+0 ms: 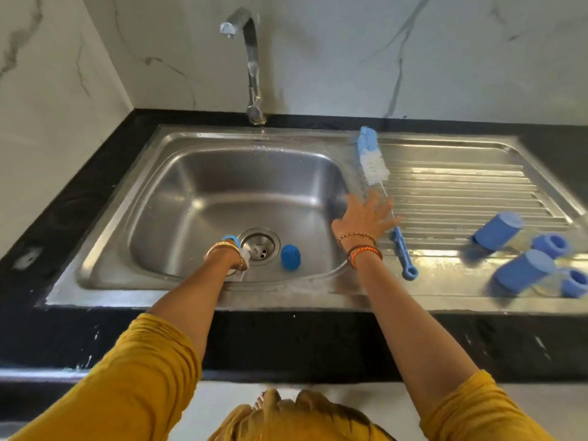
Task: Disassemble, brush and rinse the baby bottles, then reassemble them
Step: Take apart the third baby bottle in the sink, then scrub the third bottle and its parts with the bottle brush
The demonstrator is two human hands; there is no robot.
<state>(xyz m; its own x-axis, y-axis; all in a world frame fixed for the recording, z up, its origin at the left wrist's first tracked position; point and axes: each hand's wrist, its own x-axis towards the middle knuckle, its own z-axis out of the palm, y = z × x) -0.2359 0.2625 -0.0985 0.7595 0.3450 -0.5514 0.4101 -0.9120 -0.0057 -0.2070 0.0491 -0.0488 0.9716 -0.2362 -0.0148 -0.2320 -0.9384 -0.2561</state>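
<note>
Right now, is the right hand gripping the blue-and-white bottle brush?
No: the right hand is spread open above the thin shaft of the blue-and-white bottle brush, which lies on the steel drainboard, fingers not curled round it.

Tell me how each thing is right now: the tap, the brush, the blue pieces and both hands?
Tap: running a thin stream.
Bottle brush: lying on the drainboard, not gripped.
Right hand: open, fingers spread over the brush.
Left hand: low in the sink, holding a bottle part.
Blue cap: standing beside the drain.
Blue covers: lying on their sides.
</note>
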